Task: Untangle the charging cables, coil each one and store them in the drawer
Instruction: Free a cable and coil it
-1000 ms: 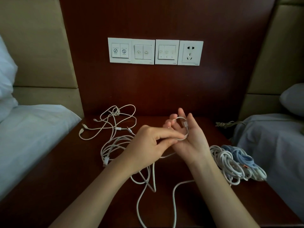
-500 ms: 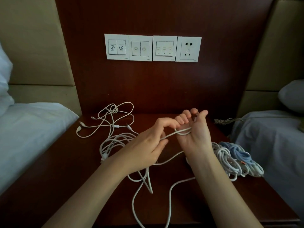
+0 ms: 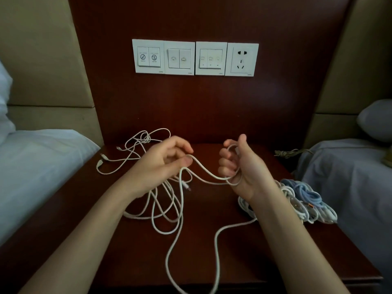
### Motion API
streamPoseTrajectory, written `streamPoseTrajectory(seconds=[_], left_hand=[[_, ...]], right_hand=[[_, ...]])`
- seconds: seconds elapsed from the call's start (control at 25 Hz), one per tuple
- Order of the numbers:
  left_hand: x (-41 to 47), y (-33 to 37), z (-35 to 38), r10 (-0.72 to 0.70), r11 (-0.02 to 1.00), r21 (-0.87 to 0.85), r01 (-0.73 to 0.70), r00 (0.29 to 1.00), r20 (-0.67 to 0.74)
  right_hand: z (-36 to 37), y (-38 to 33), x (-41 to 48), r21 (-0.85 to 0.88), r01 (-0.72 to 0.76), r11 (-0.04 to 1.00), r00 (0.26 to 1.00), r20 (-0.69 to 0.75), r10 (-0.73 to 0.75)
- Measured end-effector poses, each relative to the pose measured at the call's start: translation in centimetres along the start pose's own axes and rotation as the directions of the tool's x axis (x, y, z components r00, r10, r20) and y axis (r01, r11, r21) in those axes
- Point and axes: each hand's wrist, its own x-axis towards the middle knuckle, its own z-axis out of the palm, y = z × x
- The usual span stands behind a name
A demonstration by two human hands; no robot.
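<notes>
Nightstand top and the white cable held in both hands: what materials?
Nightstand top: likely dark reddish wood or veneer, semi-gloss, with a faint sheen. White cable: looks like a smooth plastic or rubber jacket; bends in soft loops, no braid visible.

White cable (image 3: 166, 257) cut off at bottom edge, switch labels (image 3: 148, 57) unreadable, coiled cables (image 3: 305, 200) partly hidden

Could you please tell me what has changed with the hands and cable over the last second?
The left hand, still pinching the white cable, moved left, away from the right hand, drawing a span of cable out between them. The right hand curled its fingers round the loop on them. The thin tangled cable behind and the coiled bundle at the right stayed put.
</notes>
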Motion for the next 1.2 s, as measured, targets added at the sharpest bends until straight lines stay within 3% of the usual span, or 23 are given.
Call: streamPoseTrajectory(seconds=[0.12,0.2,0.32,0.44,0.56,0.64,0.76,0.96,1.08,1.2], left_hand=[[-0.7,0.7,-0.9,0.096,0.978,-0.199,-0.061,0.981,0.171],[-0.6,1.3,-0.6,0.132,0.990,-0.079,-0.119,0.973,0.190],[-0.1,1.8,1.0,0.190,0.979,0.055,-0.196,0.977,0.097],[0.2,1.7,2.5,0.180,0.976,0.117,-0.182,0.983,0.027],[-0.1,1.6,3.7,0.128,0.984,0.138,-0.110,0.984,-0.124],[-0.3,1.9,4.1,0.130,0.958,0.277,-0.080,0.978,-0.166],[-0.4,1.6,3.7,0.173,0.794,0.605,-0.064,0.977,-0.124],[0.1,0.9,2.6,0.198,0.886,0.459,-0.062,0.947,-0.254],[0.0,1.2,2.4,0.232,0.886,0.451,-0.105,0.943,-0.237],[0.0,1.6,2.1,0.157,0.937,0.337,-0.085,0.969,-0.192]], right_hand=[[0.1,0.5,0.1,-0.087,-0.024,0.996,1.000,-0.010,0.024],[0.2,0.7,0.1,-0.143,-0.031,0.989,1.000,-0.005,0.030],[0.3,1.3,0.3,-0.259,-0.036,0.965,0.999,0.020,0.042],[0.4,2.2,0.3,-0.389,-0.059,0.919,0.993,0.074,0.095],[0.7,2.9,0.0,-0.335,-0.085,0.938,0.977,0.158,0.145],[0.8,3.0,-0.2,-0.242,-0.138,0.960,0.960,0.207,0.190],[0.9,3.0,-0.2,-0.202,-0.203,0.958,0.926,0.278,0.255],[1.1,2.8,-0.4,-0.357,-0.166,0.919,0.888,0.351,0.297],[0.8,2.1,-0.8,-0.359,-0.180,0.916,0.873,0.371,0.317],[0.2,1.5,-1.0,-0.360,-0.171,0.917,0.814,0.473,0.338]])
